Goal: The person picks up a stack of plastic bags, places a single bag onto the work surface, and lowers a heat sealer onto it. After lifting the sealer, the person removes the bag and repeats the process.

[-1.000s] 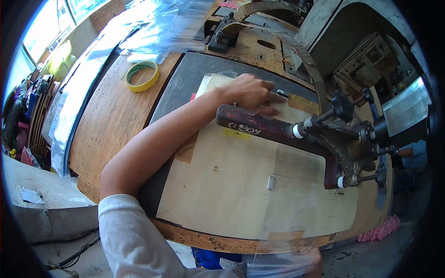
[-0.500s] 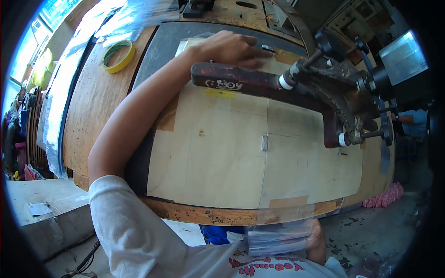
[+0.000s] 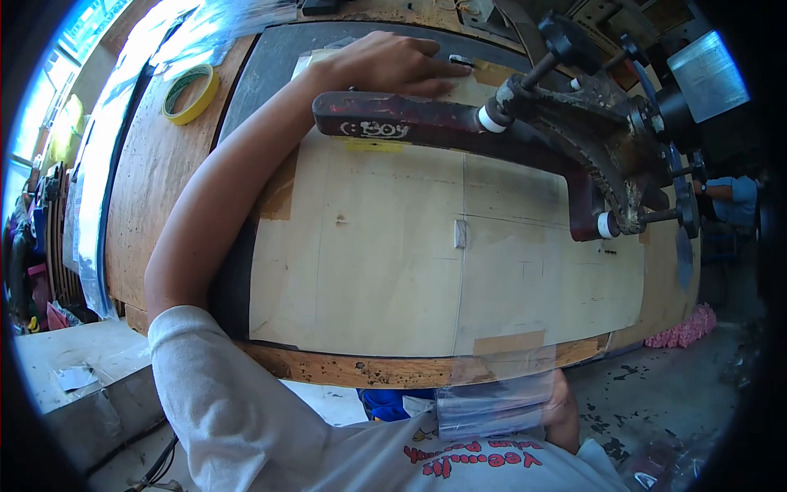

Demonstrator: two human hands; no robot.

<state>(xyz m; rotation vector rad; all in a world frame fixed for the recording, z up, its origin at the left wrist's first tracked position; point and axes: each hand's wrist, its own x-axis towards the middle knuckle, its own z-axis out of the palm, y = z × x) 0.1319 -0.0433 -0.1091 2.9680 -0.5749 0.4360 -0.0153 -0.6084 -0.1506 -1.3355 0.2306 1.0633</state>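
My left hand [image 3: 398,66] reaches over the far side of a pale wooden board [image 3: 369,254], palm down, fingers stretched forward. It is behind a dark red metal bar [image 3: 443,131] with white writing on it. Just past its fingertips lies a small black-and-white piece [image 3: 461,60]. At the near edge, my right hand [image 3: 561,406] is low, against the right side of layered clear plastic film [image 3: 496,410]. Its fingers are hidden, so I cannot see whether it grips the film. The film runs from in front of my shirt up onto the board.
The red bar joins a metal arm with black knobs [image 3: 570,45] on the right. A yellow tape roll [image 3: 191,94] lies at left, near shiny plastic sheets [image 3: 94,221]. Pink material [image 3: 682,326] sits on the floor. Another person's blue sleeve [image 3: 732,201] shows at far right.
The whole view has shifted slightly up and left. My left hand stays stretched behind the bar, and my right hand remains beside the film.
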